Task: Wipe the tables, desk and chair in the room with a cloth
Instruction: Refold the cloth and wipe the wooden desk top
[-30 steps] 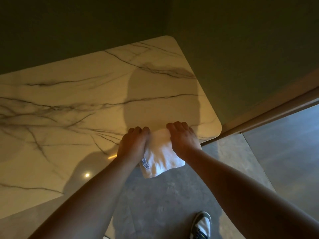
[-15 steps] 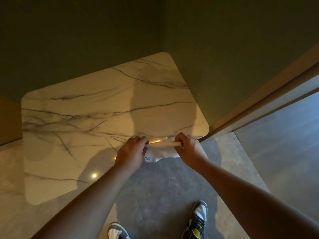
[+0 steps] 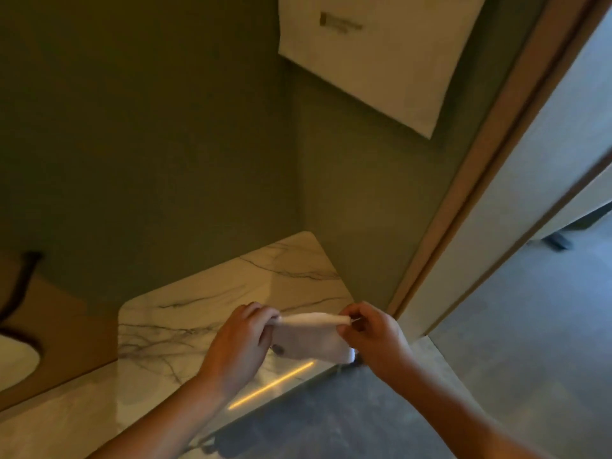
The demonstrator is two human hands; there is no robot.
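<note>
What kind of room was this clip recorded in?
Probably a furnished indoor room, perhaps a hotel or flat. A marble-look table sits in a corner of green walls, beside a wooden door frame. Both hands hold a white cloth.

Two olive-green walls are seen meeting at a corner. A pale panel is mounted high on the right-hand wall. A tan door frame is set at its right edge, with grey floor below. A thin yellow strip of light is reflected low in the frame.
</note>
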